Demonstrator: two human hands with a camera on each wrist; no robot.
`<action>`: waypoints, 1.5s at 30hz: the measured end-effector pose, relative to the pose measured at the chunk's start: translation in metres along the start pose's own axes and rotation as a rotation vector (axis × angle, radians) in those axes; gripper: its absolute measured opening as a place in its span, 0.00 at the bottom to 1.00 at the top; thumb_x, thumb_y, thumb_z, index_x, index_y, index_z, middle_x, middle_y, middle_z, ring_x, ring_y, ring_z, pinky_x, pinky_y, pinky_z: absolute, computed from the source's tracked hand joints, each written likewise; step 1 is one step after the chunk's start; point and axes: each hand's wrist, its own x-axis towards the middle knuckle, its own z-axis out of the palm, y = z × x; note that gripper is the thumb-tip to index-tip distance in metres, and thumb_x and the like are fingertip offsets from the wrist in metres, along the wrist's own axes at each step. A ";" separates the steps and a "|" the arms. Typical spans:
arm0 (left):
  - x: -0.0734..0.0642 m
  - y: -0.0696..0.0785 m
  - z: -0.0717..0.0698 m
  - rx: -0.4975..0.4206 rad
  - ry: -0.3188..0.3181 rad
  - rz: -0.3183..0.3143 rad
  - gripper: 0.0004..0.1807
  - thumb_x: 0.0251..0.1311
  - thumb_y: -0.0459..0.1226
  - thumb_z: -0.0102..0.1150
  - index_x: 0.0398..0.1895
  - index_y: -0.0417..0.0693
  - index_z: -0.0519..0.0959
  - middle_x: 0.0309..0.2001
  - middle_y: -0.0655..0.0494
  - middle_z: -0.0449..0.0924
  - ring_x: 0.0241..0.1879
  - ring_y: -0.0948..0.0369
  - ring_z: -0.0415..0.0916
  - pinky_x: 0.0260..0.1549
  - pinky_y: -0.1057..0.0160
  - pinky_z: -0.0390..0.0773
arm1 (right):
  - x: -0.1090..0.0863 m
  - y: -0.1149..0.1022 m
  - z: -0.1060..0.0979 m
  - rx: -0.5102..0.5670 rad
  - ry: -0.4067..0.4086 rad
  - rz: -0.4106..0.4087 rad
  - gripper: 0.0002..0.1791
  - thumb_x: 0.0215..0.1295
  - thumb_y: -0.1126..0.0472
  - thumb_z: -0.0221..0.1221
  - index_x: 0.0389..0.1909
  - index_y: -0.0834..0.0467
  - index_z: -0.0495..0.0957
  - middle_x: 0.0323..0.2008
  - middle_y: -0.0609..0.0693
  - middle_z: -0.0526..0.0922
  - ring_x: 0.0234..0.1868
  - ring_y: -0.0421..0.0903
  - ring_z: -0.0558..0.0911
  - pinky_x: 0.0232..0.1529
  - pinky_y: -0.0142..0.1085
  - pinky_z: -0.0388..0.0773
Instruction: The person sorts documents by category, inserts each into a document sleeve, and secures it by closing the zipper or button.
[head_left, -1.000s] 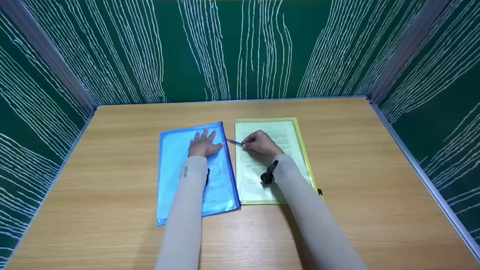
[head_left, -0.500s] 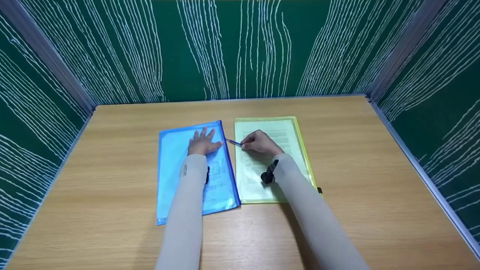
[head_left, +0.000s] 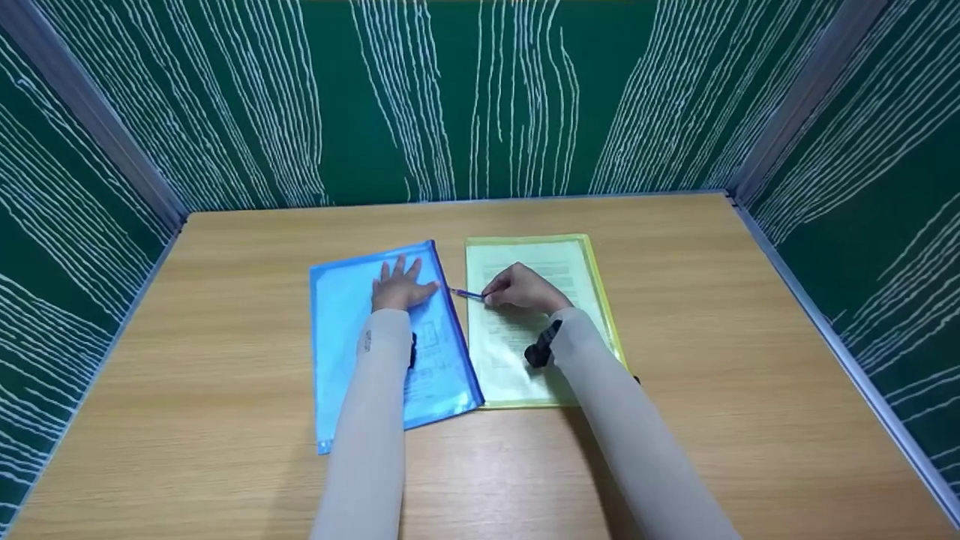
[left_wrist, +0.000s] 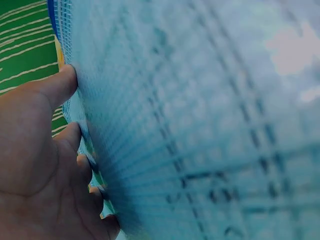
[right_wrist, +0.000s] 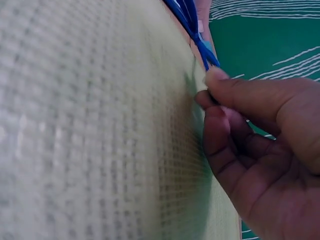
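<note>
A blue mesh zip pouch [head_left: 442,382] with printed paper inside lies slightly turned on the table. My left hand [head_left: 400,289] rests on its upper part, fingers spread; in the left wrist view the same hand [left_wrist: 45,150] lies against the mesh. On the pouch's right edge runs a darker blue zipper [head_left: 459,330]. From there a thin blue zipper pull [head_left: 466,293] stretches right to my right hand [head_left: 525,289], which pinches its end between thumb and fingertips. Up close in the right wrist view, blue cord strands [right_wrist: 207,52] run into the pinch of that hand [right_wrist: 265,150].
Under my right hand lies a yellow-edged mesh zip pouch [head_left: 510,382] with a printed sheet, its left side beside the blue pouch. Both rest on a wooden table [head_left: 187,360]. Green panels [head_left: 360,112] with white wavy lines stand around the back and sides.
My right hand has drawn the zipper pull slightly towards me along the edge. The blue pouch has turned a little, its top right corner shifting left, with my left hand still on it.
</note>
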 end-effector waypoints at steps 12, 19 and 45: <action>0.003 -0.001 0.002 -0.013 0.011 -0.001 0.41 0.66 0.59 0.45 0.77 0.59 0.44 0.78 0.53 0.30 0.76 0.46 0.20 0.72 0.42 0.28 | -0.006 0.002 -0.002 -0.030 -0.055 0.006 0.07 0.61 0.62 0.64 0.39 0.56 0.87 0.37 0.50 0.86 0.31 0.42 0.74 0.35 0.31 0.71; 0.004 -0.005 0.000 -0.023 0.017 -0.002 0.41 0.67 0.59 0.43 0.77 0.59 0.43 0.78 0.53 0.29 0.75 0.46 0.19 0.72 0.42 0.27 | -0.010 0.004 -0.006 -0.067 -0.097 -0.032 0.07 0.60 0.62 0.65 0.39 0.56 0.87 0.36 0.49 0.86 0.31 0.41 0.73 0.35 0.30 0.69; 0.009 -0.015 -0.005 -0.071 0.007 0.013 0.41 0.67 0.60 0.42 0.77 0.58 0.42 0.78 0.52 0.26 0.75 0.46 0.16 0.71 0.42 0.23 | -0.025 0.010 -0.010 -0.084 -0.223 -0.052 0.06 0.59 0.61 0.66 0.37 0.53 0.87 0.32 0.46 0.85 0.28 0.39 0.74 0.33 0.29 0.71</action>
